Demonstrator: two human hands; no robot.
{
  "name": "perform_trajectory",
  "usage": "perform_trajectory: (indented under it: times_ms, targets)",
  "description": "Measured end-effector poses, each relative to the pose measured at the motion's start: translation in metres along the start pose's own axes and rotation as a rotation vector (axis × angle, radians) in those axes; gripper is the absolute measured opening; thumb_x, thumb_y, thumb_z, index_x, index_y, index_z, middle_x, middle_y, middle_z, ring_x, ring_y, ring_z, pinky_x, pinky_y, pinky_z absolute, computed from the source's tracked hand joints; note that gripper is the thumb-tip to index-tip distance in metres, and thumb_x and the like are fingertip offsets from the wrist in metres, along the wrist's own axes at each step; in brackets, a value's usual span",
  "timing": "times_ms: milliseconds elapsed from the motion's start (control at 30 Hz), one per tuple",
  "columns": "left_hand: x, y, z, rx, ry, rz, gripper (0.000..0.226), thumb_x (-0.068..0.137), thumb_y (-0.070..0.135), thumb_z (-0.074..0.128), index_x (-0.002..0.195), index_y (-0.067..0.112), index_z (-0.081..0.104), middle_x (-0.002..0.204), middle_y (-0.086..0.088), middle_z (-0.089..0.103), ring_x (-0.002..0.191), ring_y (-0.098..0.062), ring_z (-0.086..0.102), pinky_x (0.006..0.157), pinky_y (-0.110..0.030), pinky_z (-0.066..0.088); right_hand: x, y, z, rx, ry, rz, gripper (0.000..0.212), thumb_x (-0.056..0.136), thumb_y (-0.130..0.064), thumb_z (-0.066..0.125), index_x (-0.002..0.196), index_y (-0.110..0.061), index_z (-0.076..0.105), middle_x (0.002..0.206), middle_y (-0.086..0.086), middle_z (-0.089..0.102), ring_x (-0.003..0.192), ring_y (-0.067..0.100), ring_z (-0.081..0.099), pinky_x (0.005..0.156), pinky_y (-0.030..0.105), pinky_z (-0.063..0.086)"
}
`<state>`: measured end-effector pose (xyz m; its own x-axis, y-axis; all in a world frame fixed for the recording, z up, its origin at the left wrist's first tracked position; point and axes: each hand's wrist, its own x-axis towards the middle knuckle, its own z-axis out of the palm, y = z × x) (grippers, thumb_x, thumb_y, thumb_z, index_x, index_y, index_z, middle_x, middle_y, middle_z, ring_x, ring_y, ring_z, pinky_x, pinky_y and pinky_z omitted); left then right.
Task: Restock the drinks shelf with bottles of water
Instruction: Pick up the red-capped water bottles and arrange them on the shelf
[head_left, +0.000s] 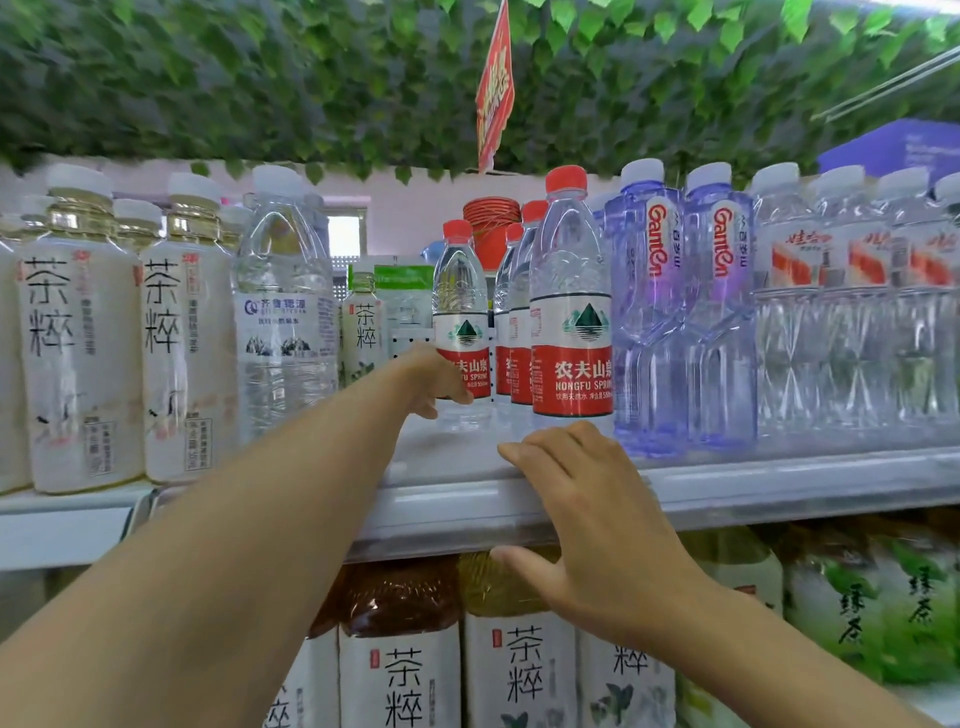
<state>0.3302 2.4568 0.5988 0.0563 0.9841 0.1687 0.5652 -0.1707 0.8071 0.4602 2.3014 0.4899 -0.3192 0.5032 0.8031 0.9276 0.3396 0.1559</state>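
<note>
My left hand (434, 382) reaches deep onto the top shelf (779, 486) and grips the lower part of a red-capped water bottle (460, 291) with a red and white label. That bottle stands upright, set back from the front. Just to its right a row of the same red-capped water bottles (570, 312) runs from front to back. My right hand (587, 499) lies with relaxed fingers on the shelf's front edge, below the front bottle, holding nothing.
Left of the gap stand a large clear water jug (283, 312) and white tea bottles (78, 338). Blue-tinted Ganten bottles (680, 312) and clear white-capped bottles (852, 301) fill the right. More tea bottles (400, 649) stand on the shelf below. Leafy decoration hangs overhead.
</note>
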Motion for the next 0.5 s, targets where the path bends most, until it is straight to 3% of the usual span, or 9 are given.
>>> perform_trajectory:
  times_ms: [233,500]
  targets:
    - [0.011,-0.006,0.003,-0.012,-0.005,0.026,0.049,0.078,0.000,0.072,0.123,0.006,0.053,0.121,-0.013,0.058,0.111,-0.029,0.052,0.082,-0.035,0.048,0.000,0.001,0.000,-0.013,0.014,-0.008,0.063,0.068,-0.061,0.056,0.117,-0.022,0.054,0.107,-0.008,0.057,0.097,0.014,0.053,0.086,0.032,0.048]
    - [0.014,-0.008,0.004,-0.014,-0.026,0.056,0.040,0.080,-0.002,0.069,0.116,0.009,0.055,0.112,-0.009,0.057,0.104,-0.024,0.048,0.084,-0.035,0.046,0.000,0.001,0.000,-0.010,0.014,-0.010,0.063,0.069,-0.061,0.059,0.118,-0.021,0.053,0.108,-0.007,0.056,0.098,0.015,0.052,0.087,0.033,0.048]
